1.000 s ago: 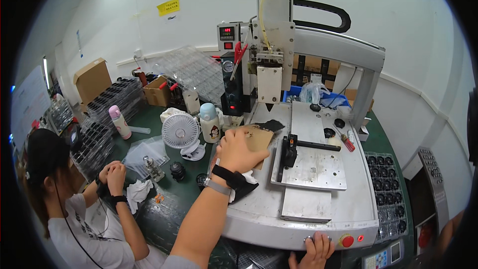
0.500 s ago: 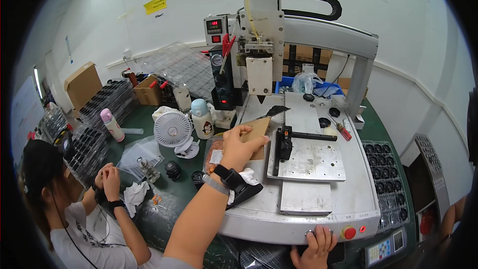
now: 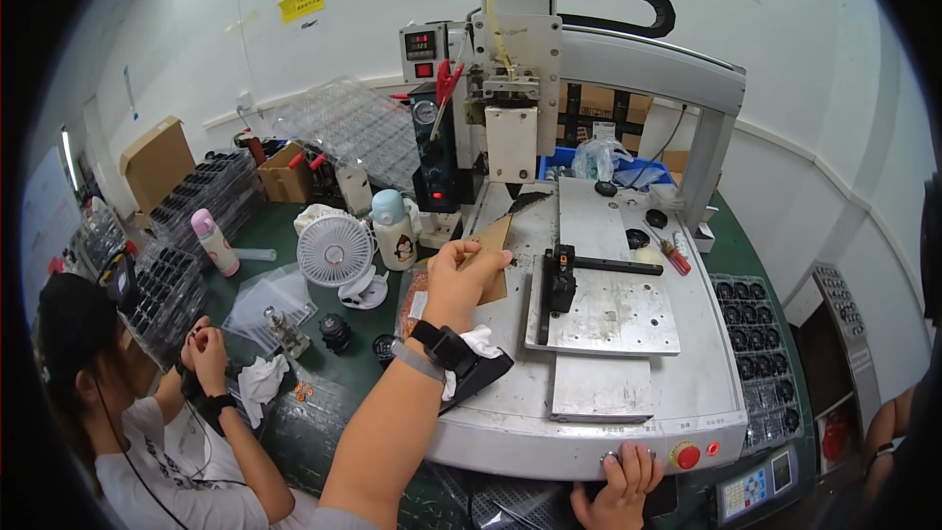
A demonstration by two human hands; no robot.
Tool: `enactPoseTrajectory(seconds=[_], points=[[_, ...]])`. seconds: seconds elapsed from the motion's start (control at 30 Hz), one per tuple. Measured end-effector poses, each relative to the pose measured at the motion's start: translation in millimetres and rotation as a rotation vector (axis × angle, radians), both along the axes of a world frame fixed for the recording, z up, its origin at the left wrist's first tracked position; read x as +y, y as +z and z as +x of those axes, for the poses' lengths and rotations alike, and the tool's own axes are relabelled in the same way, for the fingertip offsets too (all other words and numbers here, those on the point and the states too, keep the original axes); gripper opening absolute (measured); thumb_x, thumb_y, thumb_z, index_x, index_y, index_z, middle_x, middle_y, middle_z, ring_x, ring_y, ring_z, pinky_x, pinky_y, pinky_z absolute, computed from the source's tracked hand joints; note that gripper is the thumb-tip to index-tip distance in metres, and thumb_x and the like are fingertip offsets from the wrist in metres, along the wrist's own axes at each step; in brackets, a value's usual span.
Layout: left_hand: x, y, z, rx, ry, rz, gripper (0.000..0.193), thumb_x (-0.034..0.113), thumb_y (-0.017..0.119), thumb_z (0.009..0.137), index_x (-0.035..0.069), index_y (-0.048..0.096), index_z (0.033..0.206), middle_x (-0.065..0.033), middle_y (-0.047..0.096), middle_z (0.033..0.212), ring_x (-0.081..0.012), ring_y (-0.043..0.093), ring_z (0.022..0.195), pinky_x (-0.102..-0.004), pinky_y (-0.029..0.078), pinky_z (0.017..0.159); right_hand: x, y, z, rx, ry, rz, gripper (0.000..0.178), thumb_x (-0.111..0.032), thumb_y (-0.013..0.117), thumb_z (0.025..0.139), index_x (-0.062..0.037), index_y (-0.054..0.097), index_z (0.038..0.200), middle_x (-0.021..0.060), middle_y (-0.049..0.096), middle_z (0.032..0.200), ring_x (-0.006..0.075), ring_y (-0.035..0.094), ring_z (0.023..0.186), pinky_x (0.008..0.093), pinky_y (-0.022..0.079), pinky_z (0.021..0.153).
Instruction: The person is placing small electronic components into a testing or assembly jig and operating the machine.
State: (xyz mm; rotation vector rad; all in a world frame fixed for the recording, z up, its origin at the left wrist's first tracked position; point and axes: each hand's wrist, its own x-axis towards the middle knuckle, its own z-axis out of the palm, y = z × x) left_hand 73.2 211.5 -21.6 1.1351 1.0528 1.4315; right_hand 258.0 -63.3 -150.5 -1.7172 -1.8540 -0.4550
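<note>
My left hand (image 3: 466, 282) pinches a piece of brown cardboard (image 3: 497, 275) between thumb and fingers. The cardboard is held tilted over the left side of the white bench-top gantry machine (image 3: 687, 412), below its head (image 3: 511, 144). A jagged dark strip or smear (image 3: 531, 202) shows beyond the cardboard's upper end; whether they touch I cannot tell. My right hand (image 3: 620, 491) rests at the machine's front edge, fingertips over a small button and thumb apart, with nothing in its grip. A metal fixture plate (image 3: 613, 319) with a black clamp block (image 3: 561, 280) lies right of the cardboard.
Beside the right hand are a red stop button (image 3: 687, 455) and a keypad controller (image 3: 758, 486). A white fan (image 3: 337, 250) and a bottle (image 3: 394, 231) stand left. A co-worker (image 3: 137, 402) sits at far left. Trays of black round parts (image 3: 756, 344) lie right; a screwdriver (image 3: 675, 255) is on the machine.
My left hand has drawn the cardboard slightly left and toward me, turning it more upright. My right hand stays at the front edge. The view has shifted slightly.
</note>
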Motion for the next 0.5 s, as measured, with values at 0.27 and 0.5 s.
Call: enactPoseTrajectory(seconds=[0.27, 0.5], points=[[1.1, -1.5, -0.3, -0.015, 0.005, 0.003, 0.039, 0.012, 0.073, 0.066, 0.002, 0.049, 0.096, -0.0049, 0.051, 0.088, -0.0114, 0.052, 0.081, -0.0224, 0.041, 0.071, 1.7, 27.9, -4.4, 0.04, 0.088, 0.092, 0.058, -0.019, 0.068, 0.066, -0.0033, 0.043, 0.115, 0.0194, 0.042, 0.121, 0.0359, 0.038, 0.115, 0.0492, 0.022, 0.098], [1.5, -2.4, 0.3, -0.008, 0.007, 0.004, 0.039, 0.012, 0.073, 0.066, 0.002, 0.049, 0.095, -0.005, 0.051, 0.087, -0.0113, 0.052, 0.08, -0.022, 0.041, 0.07, 1.8, 27.2, -4.6, 0.035, 0.076, 0.112, 0.057, -0.019, 0.068, 0.066, -0.0034, 0.043, 0.114, 0.0192, 0.043, 0.12, 0.0353, 0.039, 0.115, 0.049, 0.022, 0.098]])
